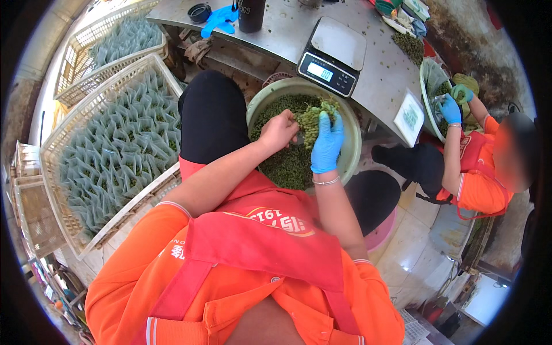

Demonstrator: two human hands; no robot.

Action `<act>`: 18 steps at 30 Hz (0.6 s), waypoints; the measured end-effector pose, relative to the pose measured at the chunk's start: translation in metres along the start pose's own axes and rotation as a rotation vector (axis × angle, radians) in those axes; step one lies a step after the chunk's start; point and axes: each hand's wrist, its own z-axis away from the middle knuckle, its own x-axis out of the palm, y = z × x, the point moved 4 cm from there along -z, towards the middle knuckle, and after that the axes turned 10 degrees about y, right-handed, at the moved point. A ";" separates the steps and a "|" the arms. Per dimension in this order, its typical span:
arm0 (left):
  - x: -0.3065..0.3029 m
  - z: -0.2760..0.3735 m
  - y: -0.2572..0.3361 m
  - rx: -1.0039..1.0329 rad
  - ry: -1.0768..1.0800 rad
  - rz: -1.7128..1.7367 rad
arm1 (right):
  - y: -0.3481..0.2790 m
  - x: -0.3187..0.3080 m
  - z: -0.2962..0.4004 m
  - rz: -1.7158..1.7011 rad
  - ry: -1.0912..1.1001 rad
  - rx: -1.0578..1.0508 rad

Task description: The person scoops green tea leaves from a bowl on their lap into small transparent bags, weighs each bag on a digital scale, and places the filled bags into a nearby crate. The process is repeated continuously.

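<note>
My right hand (326, 144), in a blue glove, holds a bunch of small green berries on stems (311, 123), perhaps green peppercorns, above a round pale green basin (354, 142). My bare left hand (279, 130) is at the left side of the bunch with its fingers curled; whether it grips part of the bunch is hard to tell. Loose green berries (286, 166) lie deep in the basin, which sits between my knees. Just beyond its rim, a digital scale (332, 54) stands on the metal table with nothing on its plate.
Plastic crates (110, 239) of filled clear bags (125, 142) stand at the left. The metal table (278, 32) bears a dark tumbler (251, 15), a blue glove (220, 21), a black lid (199, 13) and scattered berries. At right a co-worker (478, 164) handles a bag over another basin (424, 95).
</note>
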 end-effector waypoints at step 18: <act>-0.008 -0.004 -0.002 0.008 0.065 -0.034 | 0.007 -0.007 0.000 -0.224 -0.331 0.359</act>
